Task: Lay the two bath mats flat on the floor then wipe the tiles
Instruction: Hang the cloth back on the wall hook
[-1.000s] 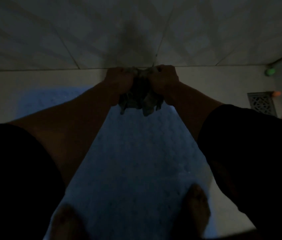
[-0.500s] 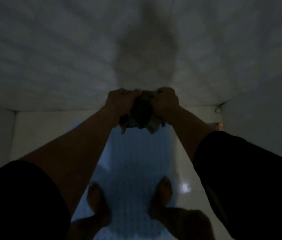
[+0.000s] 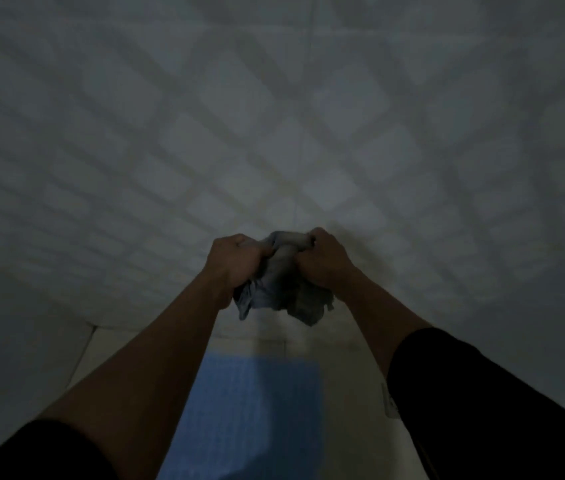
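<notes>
Gripping a bunched grey cloth (image 3: 282, 271) with curled fingers, the left hand (image 3: 234, 263) and right hand (image 3: 324, 259) hold it above a blue mat (image 3: 249, 410).

Left hand (image 3: 236, 263) and right hand (image 3: 322, 259) side by side, held out before the tiled wall (image 3: 274, 116); a bunched cloth (image 3: 282, 289) gripped between them, hanging below both. Bath mat (image 3: 253, 410) flat on the floor (image 3: 101, 351), beneath and between the forearms, near the wall's foot.
</notes>
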Demonstrator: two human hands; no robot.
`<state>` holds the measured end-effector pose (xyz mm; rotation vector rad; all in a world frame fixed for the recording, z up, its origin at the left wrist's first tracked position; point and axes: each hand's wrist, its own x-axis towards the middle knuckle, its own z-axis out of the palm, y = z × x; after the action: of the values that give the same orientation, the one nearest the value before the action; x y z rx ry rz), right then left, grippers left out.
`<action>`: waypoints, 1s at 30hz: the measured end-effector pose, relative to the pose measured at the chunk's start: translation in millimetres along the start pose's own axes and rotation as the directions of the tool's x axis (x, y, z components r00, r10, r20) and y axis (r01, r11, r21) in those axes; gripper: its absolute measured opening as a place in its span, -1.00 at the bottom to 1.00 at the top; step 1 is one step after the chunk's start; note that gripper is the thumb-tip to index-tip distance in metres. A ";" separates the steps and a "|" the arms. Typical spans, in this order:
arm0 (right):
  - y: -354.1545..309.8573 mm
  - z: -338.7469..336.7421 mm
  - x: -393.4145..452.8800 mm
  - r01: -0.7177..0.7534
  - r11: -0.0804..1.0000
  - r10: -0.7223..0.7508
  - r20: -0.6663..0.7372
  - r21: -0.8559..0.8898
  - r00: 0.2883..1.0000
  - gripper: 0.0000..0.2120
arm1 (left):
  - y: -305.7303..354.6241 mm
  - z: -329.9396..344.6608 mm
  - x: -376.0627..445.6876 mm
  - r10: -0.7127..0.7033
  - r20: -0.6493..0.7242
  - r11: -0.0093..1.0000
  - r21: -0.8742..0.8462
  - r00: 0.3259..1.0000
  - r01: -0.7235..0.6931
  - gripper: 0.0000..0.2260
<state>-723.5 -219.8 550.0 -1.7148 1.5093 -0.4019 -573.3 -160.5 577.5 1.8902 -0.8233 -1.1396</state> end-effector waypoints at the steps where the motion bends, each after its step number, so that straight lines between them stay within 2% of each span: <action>1: -7.9 -8.2 -6.0 0.014 1.000 -0.014 -0.005 -0.016 1.000 -0.77 | 7.9 -4.2 -8.8 0.002 -0.008 1.000 0.019 1.000 -0.002 -0.79; 6: -38.2 -46.8 -50.2 0.083 0.997 -0.083 -0.068 -0.007 0.994 -0.82 | 47.5 -18.3 -57.5 0.103 -0.038 0.994 0.049 0.994 -0.101 -0.79; 10: -66.0 -80.6 -95.8 0.126 0.990 -0.117 -0.144 0.057 0.983 -0.78 | 72.5 -23.9 -107.4 0.217 -0.050 0.976 0.013 0.975 -0.217 -0.66; 14: -92.5 -99.6 -148.0 0.225 0.965 -0.198 -0.190 0.136 0.962 -0.77 | 75.6 -38.8 -160.7 0.307 -0.102 0.951 0.012 0.946 -0.308 -0.75; 17: -107.7 -106.9 -186.9 0.289 0.955 -0.268 -0.236 0.060 0.934 -0.65 | 74.6 -52.6 -194.0 0.370 -0.168 0.929 0.052 0.914 -0.366 -0.80; 19: -112.3 -111.4 -209.8 0.316 0.948 -0.314 -0.253 -0.033 0.915 -0.67 | 75.9 -59.6 -212.8 0.408 -0.177 0.913 0.082 0.896 -0.400 -0.85; 23: -119.1 -141.2 -247.0 0.359 0.930 -0.367 -0.299 -0.085 0.881 -0.73 | 95.8 -62.6 -250.5 0.478 -0.159 0.878 0.101 0.864 -0.467 -0.85; 26: -129.5 -179.4 -268.8 0.382 0.916 -0.400 -0.359 -0.123 0.843 -0.72 | 128.0 -56.0 -276.9 0.574 -0.172 0.819 0.128 0.801 -0.560 -0.89; 30: -141.4 -235.7 -283.5 0.391 0.900 -0.436 -0.440 -0.194 0.785 -0.73 | 181.1 -36.2 -300.3 0.716 -0.169 0.697 0.209 0.677 -0.686 -0.87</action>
<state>-857.6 -41.9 876.0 -2.1362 1.4782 -1.0682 -682.8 5.9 868.4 1.5179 -1.3529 -0.3661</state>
